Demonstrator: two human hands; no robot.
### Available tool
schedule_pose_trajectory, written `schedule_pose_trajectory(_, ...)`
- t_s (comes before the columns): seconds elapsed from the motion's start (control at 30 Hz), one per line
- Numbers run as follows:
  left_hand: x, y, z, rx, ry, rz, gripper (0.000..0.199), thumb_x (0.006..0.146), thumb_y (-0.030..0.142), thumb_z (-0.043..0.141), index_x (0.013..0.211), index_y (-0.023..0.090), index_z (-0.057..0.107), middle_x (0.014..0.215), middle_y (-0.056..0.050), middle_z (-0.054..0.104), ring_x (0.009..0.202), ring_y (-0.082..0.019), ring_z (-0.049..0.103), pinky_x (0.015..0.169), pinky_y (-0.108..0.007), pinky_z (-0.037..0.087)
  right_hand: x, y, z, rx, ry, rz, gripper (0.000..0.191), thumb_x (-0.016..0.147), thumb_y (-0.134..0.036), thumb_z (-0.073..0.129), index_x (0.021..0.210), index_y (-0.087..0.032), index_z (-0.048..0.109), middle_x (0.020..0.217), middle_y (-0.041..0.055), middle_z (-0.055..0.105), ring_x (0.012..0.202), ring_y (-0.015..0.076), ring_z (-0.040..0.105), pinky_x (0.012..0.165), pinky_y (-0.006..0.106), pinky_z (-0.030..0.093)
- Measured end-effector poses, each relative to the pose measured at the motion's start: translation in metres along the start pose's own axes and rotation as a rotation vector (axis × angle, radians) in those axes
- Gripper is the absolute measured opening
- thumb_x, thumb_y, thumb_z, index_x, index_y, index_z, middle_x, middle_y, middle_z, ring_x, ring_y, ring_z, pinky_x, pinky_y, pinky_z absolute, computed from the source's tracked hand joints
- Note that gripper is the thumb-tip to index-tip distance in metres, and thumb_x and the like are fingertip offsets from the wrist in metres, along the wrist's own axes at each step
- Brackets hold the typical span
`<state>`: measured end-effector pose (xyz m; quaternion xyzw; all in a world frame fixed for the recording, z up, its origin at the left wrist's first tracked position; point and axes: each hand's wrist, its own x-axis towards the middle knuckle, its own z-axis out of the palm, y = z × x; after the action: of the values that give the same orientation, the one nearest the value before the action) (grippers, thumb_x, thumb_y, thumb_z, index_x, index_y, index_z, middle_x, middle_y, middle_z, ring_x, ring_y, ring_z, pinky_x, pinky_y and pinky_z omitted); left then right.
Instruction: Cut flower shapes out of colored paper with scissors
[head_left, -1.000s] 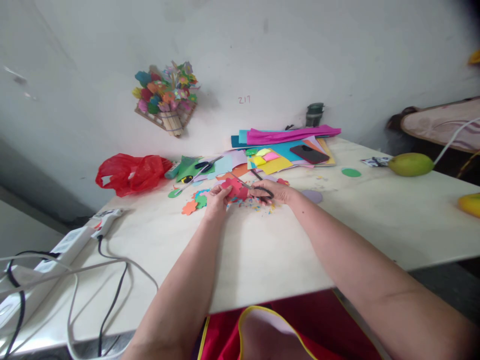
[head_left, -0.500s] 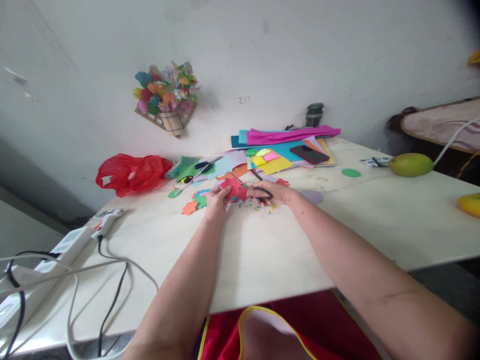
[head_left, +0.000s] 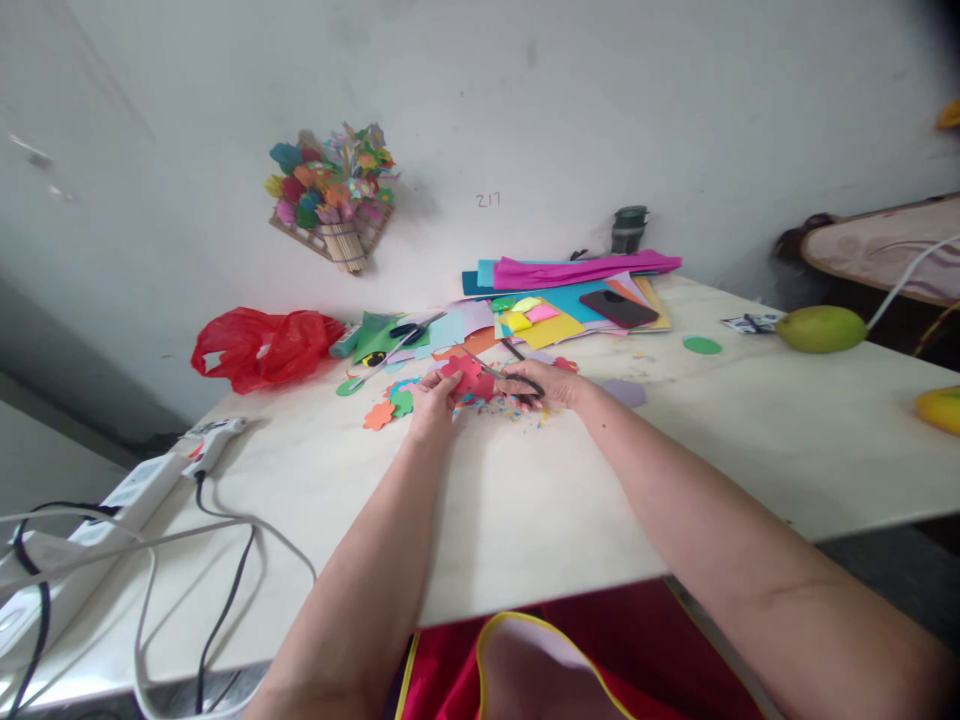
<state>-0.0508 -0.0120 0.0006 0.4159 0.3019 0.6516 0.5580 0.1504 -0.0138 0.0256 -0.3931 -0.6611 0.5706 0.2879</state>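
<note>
Between the thumb and fingers of my left hand (head_left: pixel 435 398) is a piece of red paper (head_left: pixel 466 374) with a scalloped, petal-like edge. Black-handled scissors (head_left: pixel 534 386) are gripped in my right hand (head_left: pixel 551 384), their blades pointing left against the red paper. Just left of my left hand lie an orange paper flower (head_left: pixel 379 415) and a green paper flower (head_left: pixel 403 403). Small coloured paper scraps (head_left: pixel 517 412) are scattered on the table beneath both hands. My fingers partly hide the scissor handles and the lower part of the red paper.
Behind the hands are coloured paper sheets (head_left: pixel 562 328) with a phone (head_left: pixel 619 309) on them. A red plastic bag (head_left: pixel 266 350) and a second pair of scissors (head_left: pixel 409 332) lie left. A mango (head_left: pixel 821 329) sits right; power strips (head_left: pixel 142 485) and cables occupy the left edge.
</note>
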Motion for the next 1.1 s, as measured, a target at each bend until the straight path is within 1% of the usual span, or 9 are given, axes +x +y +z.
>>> schedule_pose_trajectory(0.07,0.0,0.0,0.0,-0.004,-0.001,0.003,0.03,0.053,0.026,0.09,0.061,0.015,0.063,0.065,-0.003,0.07,0.061,-0.015,0.067,0.068,-0.03,0.058,0.0,0.0,0.0,0.007,-0.007,-0.003,0.028,0.089,-0.038,0.065,0.076,-0.018,0.051,0.05,-0.0036,0.055,0.033,0.0061,0.042,0.029,0.018,0.021)
schedule_pose_trajectory(0.2,0.001,-0.001,-0.001,-0.008,-0.001,0.0,0.03,0.052,0.028,0.09,0.063,0.015,0.065,0.066,-0.004,0.071,0.061,-0.016,0.068,0.066,-0.03,0.058,-0.002,-0.006,0.003,0.026,-0.003,0.036,0.027,0.087,-0.032,0.064,0.07,-0.018,0.049,0.047,-0.0038,0.052,0.032,0.0063,0.043,0.029,0.018,0.019)
schedule_pose_trajectory(0.33,0.0,0.0,0.0,-0.016,0.007,-0.008,0.031,0.052,0.027,0.09,0.069,0.016,0.067,0.071,-0.004,0.073,0.065,-0.017,0.069,0.066,-0.029,0.058,-0.009,-0.013,0.005,0.039,-0.014,0.045,0.025,0.087,-0.028,0.064,0.069,-0.017,0.05,0.044,-0.0042,0.05,0.032,0.0063,0.044,0.03,0.017,0.02)
schedule_pose_trajectory(0.47,0.0,0.001,0.001,-0.024,0.006,-0.013,0.032,0.053,0.027,0.09,0.072,0.015,0.068,0.074,-0.005,0.073,0.068,-0.018,0.07,0.066,-0.029,0.058,-0.011,-0.012,0.0,0.015,-0.066,0.025,0.027,0.087,-0.033,0.066,0.07,-0.017,0.051,0.044,-0.0039,0.051,0.033,0.0061,0.043,0.031,0.017,0.025)
schedule_pose_trajectory(0.57,0.001,0.001,0.001,-0.02,0.024,-0.016,0.032,0.052,0.026,0.091,0.069,0.015,0.065,0.068,-0.004,0.071,0.063,-0.017,0.069,0.065,-0.029,0.058,-0.007,-0.003,-0.006,-0.003,-0.072,-0.042,0.029,0.084,-0.04,0.069,0.077,-0.016,0.055,0.05,-0.0035,0.054,0.037,0.0066,0.047,0.031,0.017,0.025)
schedule_pose_trajectory(0.67,0.002,0.0,0.001,-0.013,0.025,-0.016,0.033,0.052,0.027,0.091,0.066,0.015,0.064,0.064,-0.002,0.069,0.06,-0.016,0.067,0.065,-0.03,0.058,-0.003,0.006,-0.011,-0.025,-0.077,-0.096,0.036,0.084,-0.049,0.067,0.084,-0.014,0.058,0.054,-0.0032,0.057,0.038,0.0067,0.048,0.032,0.018,0.027)
schedule_pose_trajectory(0.77,0.002,0.0,0.0,-0.003,0.009,-0.014,0.033,0.051,0.028,0.091,0.066,0.016,0.064,0.065,-0.002,0.069,0.06,-0.015,0.066,0.063,-0.03,0.058,-0.002,0.01,-0.012,-0.021,-0.081,-0.117,0.042,0.083,-0.055,0.066,0.086,-0.014,0.059,0.055,-0.0026,0.058,0.04,0.0074,0.049,0.033,0.018,0.03)
schedule_pose_trajectory(0.9,0.001,0.0,-0.001,0.001,0.0,-0.021,0.034,0.049,0.029,0.092,0.064,0.017,0.063,0.065,-0.002,0.069,0.059,-0.016,0.066,0.061,-0.03,0.057,-0.003,0.007,-0.01,-0.018,-0.081,-0.115,0.042,0.082,-0.055,0.067,0.085,-0.014,0.059,0.056,-0.0016,0.058,0.041,0.0081,0.051,0.033,0.018,0.031)
schedule_pose_trajectory(1.1,0.0,0.001,0.0,0.013,0.006,-0.042,0.033,0.05,0.026,0.091,0.064,0.017,0.063,0.064,-0.002,0.068,0.057,-0.016,0.066,0.059,-0.029,0.055,-0.003,0.005,-0.01,-0.03,-0.083,-0.096,0.04,0.082,-0.052,0.069,0.082,-0.014,0.058,0.056,-0.0018,0.059,0.041,0.0079,0.051,0.033,0.018,0.031)
